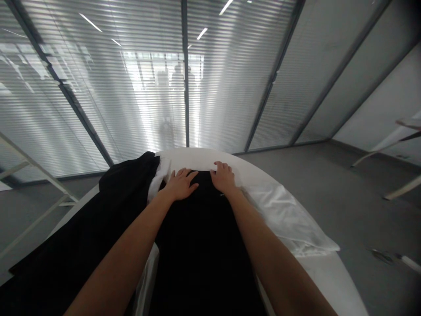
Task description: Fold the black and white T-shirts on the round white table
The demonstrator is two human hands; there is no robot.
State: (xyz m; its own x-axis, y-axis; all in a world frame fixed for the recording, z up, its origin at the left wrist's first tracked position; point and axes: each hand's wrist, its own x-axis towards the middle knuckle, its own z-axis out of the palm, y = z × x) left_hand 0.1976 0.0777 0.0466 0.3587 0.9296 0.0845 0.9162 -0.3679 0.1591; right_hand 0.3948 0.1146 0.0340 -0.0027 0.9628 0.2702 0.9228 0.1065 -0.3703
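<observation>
A black garment (200, 245) lies spread lengthwise along the middle of a white table (329, 276). My left hand (180, 184) rests flat on its far end, fingers stretched out. Beside it, my right hand (224, 176) presses on the same far edge with the fingers curled down over the cloth. A white garment (283, 215) lies crumpled under and to the right of the black one. Another black garment (98, 228) is heaped along the table's left side.
A glass wall with blinds (158, 87) stands just beyond the table's far edge. Grey floor (345, 193) stretches to the right. White frame legs (33, 175) stand at the left, and another table's legs (394, 149) at the far right.
</observation>
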